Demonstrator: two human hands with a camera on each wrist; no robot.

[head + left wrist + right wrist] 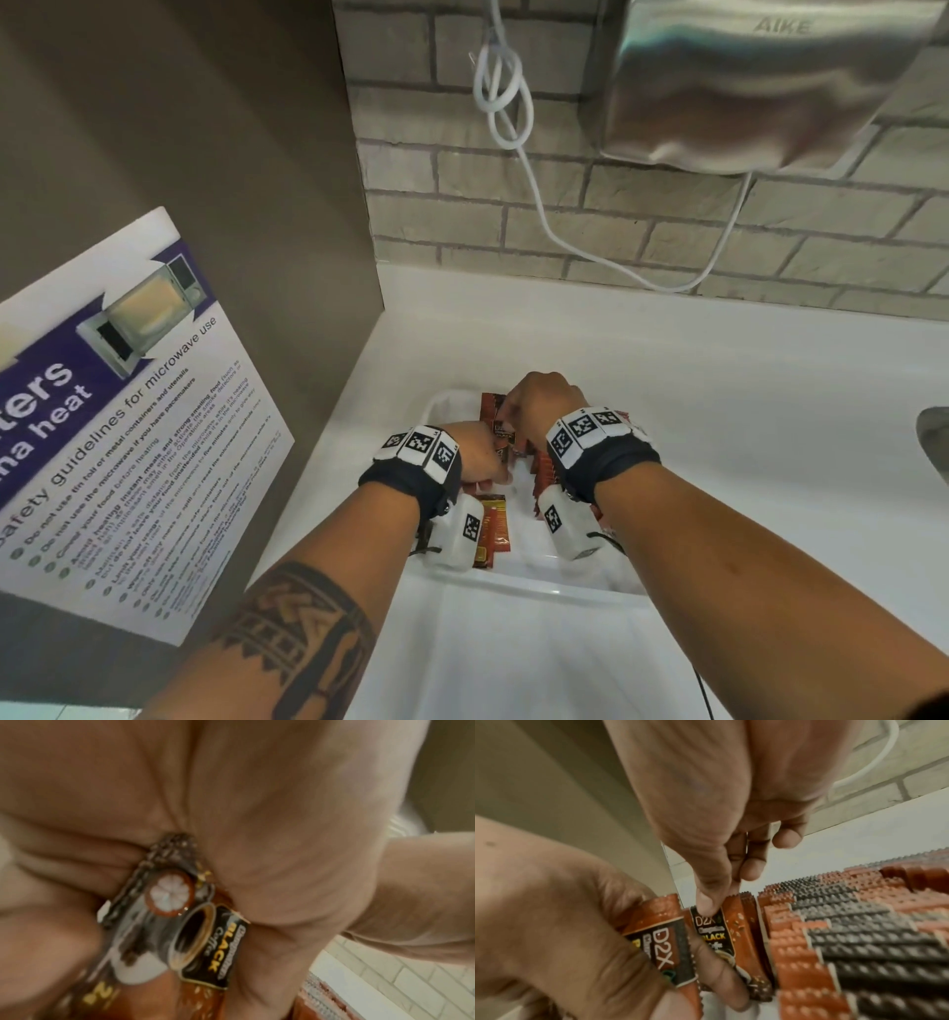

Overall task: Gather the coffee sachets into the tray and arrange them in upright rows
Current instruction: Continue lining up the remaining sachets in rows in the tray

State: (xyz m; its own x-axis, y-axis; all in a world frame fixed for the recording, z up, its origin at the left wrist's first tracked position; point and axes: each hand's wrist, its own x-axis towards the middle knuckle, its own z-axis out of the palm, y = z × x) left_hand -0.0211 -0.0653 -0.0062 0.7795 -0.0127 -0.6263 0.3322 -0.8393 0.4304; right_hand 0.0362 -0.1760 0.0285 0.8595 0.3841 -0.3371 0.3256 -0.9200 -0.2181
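While most of the coffee sachets already stand on edge in packed rows, the job looks well advanced but not finished — that is a judgement from how things lie. Going left to right: a microwave safety poster (pixel 128 411) leans against the brown wall panel, then comes the white tray (pixel 518 583) on the white counter (pixel 719 390). At the tray's left side, two loose sachets (pixel 494 529) lie flat by the wrist, not yet stood up. Above them the left hand (pixel 480 455) has its fingers curled tight round a small bundle of D2X Black Coffee sachets (pixel 664 949); at least two are visible in the grip, and the exact number cannot be told. Just beside it, the right hand (pixel 544 406) pinches the top edge of a single sachet (pixel 721 933) between thumb and forefinger, holding it upright against the row. Right of that, the standing rows (pixel 847 939) fill the tray's right part — several rows of orange and black serrated tops, too many and too blurred to count. On the brick wall above hang a looped white cable (pixel 500 97) and a steel AIKE hand dryer (pixel 760 87).
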